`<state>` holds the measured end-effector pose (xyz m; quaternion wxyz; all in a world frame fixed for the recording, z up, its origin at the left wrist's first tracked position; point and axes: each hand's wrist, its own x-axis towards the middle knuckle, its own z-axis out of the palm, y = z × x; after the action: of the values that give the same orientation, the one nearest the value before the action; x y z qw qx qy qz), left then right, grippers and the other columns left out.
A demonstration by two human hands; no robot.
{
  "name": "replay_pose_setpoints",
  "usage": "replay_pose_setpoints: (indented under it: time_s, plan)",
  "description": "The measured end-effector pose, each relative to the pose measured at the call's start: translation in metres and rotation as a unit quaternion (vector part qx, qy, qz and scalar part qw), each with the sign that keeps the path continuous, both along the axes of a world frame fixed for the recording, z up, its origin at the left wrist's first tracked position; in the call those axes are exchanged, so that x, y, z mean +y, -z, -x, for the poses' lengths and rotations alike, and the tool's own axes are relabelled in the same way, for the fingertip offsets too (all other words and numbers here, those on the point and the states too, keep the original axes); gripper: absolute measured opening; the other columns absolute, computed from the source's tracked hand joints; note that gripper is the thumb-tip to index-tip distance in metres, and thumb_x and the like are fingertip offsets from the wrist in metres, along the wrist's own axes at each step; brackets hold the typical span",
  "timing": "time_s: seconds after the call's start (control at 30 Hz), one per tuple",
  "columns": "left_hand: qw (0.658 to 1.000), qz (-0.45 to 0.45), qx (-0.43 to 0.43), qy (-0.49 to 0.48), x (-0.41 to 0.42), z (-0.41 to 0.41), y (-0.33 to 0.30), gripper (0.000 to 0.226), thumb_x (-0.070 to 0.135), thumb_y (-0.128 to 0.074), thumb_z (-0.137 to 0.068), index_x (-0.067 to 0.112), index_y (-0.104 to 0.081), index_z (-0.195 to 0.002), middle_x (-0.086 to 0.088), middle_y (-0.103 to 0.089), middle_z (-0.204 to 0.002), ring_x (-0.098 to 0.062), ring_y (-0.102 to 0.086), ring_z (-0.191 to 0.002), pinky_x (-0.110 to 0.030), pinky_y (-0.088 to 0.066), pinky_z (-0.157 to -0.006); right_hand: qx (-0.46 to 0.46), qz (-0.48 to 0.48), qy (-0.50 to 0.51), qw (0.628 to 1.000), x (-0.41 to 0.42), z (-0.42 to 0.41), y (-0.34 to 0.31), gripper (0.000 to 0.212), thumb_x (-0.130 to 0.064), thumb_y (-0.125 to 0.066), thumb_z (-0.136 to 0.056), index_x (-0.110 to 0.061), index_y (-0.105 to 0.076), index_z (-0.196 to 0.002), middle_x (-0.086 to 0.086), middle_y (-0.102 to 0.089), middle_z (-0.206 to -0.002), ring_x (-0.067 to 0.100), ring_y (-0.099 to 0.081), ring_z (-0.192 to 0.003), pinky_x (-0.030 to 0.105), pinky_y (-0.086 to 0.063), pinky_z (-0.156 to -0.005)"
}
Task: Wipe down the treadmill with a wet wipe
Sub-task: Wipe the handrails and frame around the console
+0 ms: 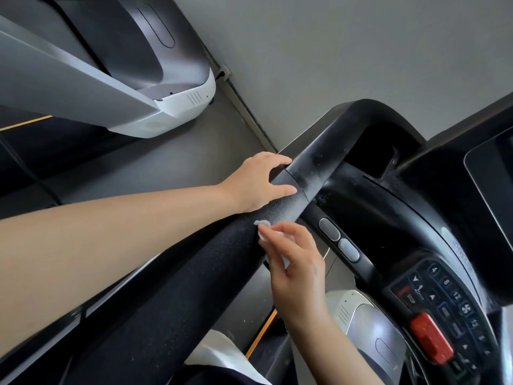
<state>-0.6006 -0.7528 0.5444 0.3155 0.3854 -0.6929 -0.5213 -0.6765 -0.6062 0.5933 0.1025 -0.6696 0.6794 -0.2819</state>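
- While my right hand [298, 273] works, its fingers [273, 237] pinch the crumpled wet wipe [262, 232] and press it against the textured handrail [194, 287], just near of the seam.
- My left hand [258, 182] curls over the same rail farther along, gripping it; I judge that steadies me.
- The treadmill's oval buttons [338, 243] sit just right of the wipe, the keypad [444, 301] and red stop clip [431, 339] nearer right.
- I reckon the rail's smooth far stretch, speckled with dust, awaits wiping.
- Another treadmill [166, 107] stands far left.
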Motion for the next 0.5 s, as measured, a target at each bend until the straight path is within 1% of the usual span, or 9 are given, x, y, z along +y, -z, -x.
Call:
replay_pose_setpoints:
  time_s: [0.03,0.1,0.17,0.2,0.27,0.3,0.4,0.43,0.5]
  plan:
    - [1.000,0.001,0.000,0.000,0.000,0.000,0.000,0.058,0.035,-0.069,-0.083,0.018,-0.048,-0.134,-0.003,-0.047,-0.137,-0.016,-0.039,-0.129,-0.029,-0.027,-0.110,0.010,0.006,-0.009,1.000,-0.002,0.000,-0.002,0.024,-0.017,-0.062,-0.087,-0.020,-0.068,-0.110,-0.009,-0.058,-0.098,0.009,-0.057,-0.089,0.012,-0.043,-0.083]
    - [1.000,0.001,0.003,-0.001,0.000,0.000,0.000,0.058,0.034,-0.070,-0.082,0.018,-0.049,-0.134,-0.003,-0.048,-0.136,-0.016,-0.039,-0.128,-0.028,-0.027,-0.110,0.032,0.023,-0.002,0.999,-0.006,0.003,-0.006,0.026,-0.010,-0.067,-0.081,-0.008,-0.070,-0.106,-0.011,-0.060,-0.095,0.007,-0.058,-0.088,0.005,-0.040,-0.085]
    - [1.000,0.003,0.003,-0.002,0.000,0.000,-0.001,0.057,0.033,-0.069,-0.083,0.017,-0.049,-0.134,-0.003,-0.048,-0.136,-0.016,-0.039,-0.128,-0.027,-0.027,-0.110,0.052,0.021,-0.010,0.998,-0.009,0.003,-0.010,0.020,-0.013,-0.066,-0.082,-0.007,-0.071,-0.100,-0.009,-0.059,-0.090,0.008,-0.057,-0.083,0.003,-0.038,-0.079]
    - [1.000,0.005,0.001,-0.001,0.000,0.000,-0.001,0.058,0.034,-0.069,-0.083,0.017,-0.049,-0.134,-0.003,-0.048,-0.136,-0.016,-0.039,-0.129,-0.028,-0.027,-0.110,0.066,0.012,-0.021,0.998,-0.009,0.002,-0.011,0.019,-0.018,-0.061,-0.086,-0.008,-0.071,-0.099,-0.006,-0.057,-0.087,0.010,-0.056,-0.078,0.005,-0.039,-0.074]
    - [1.000,0.007,-0.001,-0.001,0.000,0.000,0.000,0.058,0.034,-0.069,-0.083,0.017,-0.048,-0.134,-0.004,-0.047,-0.137,-0.017,-0.039,-0.130,-0.030,-0.027,-0.111,0.113,-0.002,-0.038,0.993,-0.008,0.001,-0.012,0.024,-0.024,-0.051,-0.089,-0.010,-0.069,-0.097,-0.001,-0.053,-0.086,0.017,-0.055,-0.071,0.017,-0.042,-0.064]
    - [1.000,0.006,0.000,-0.002,0.000,0.000,0.000,0.058,0.034,-0.070,-0.083,0.017,-0.048,-0.134,-0.004,-0.048,-0.137,-0.017,-0.039,-0.130,-0.030,-0.027,-0.111,0.143,-0.004,-0.047,0.989,-0.007,0.002,-0.013,0.025,-0.025,-0.049,-0.090,-0.011,-0.068,-0.097,-0.001,-0.050,-0.086,0.021,-0.055,-0.069,0.022,-0.043,-0.060]
    - [1.000,0.005,0.004,-0.006,0.000,0.001,0.000,0.059,0.034,-0.070,-0.082,0.016,-0.049,-0.134,-0.004,-0.048,-0.136,-0.017,-0.039,-0.129,-0.031,-0.027,-0.111,0.227,-0.003,-0.096,0.969,0.002,0.008,-0.021,0.024,-0.022,-0.048,-0.087,-0.011,-0.066,-0.100,-0.004,-0.041,-0.090,0.022,-0.052,-0.068,0.020,-0.042,-0.054]
    - [1.000,0.004,0.004,-0.006,0.000,0.000,0.000,0.059,0.034,-0.070,-0.082,0.016,-0.049,-0.134,-0.004,-0.048,-0.136,-0.017,-0.039,-0.129,-0.031,-0.027,-0.111,0.254,-0.004,-0.111,0.961,0.005,0.011,-0.023,0.026,-0.020,-0.049,-0.085,-0.010,-0.067,-0.102,-0.003,-0.041,-0.091,0.021,-0.051,-0.069,0.020,-0.042,-0.052]
    - [1.000,0.003,0.002,-0.006,0.001,0.000,0.000,0.059,0.034,-0.070,-0.082,0.017,-0.048,-0.135,-0.004,-0.047,-0.137,-0.017,-0.039,-0.130,-0.032,-0.027,-0.111,0.290,-0.002,-0.126,0.949,0.008,0.016,-0.024,0.029,-0.016,-0.050,-0.083,-0.009,-0.068,-0.106,-0.002,-0.043,-0.094,0.019,-0.048,-0.074,0.022,-0.043,-0.054]
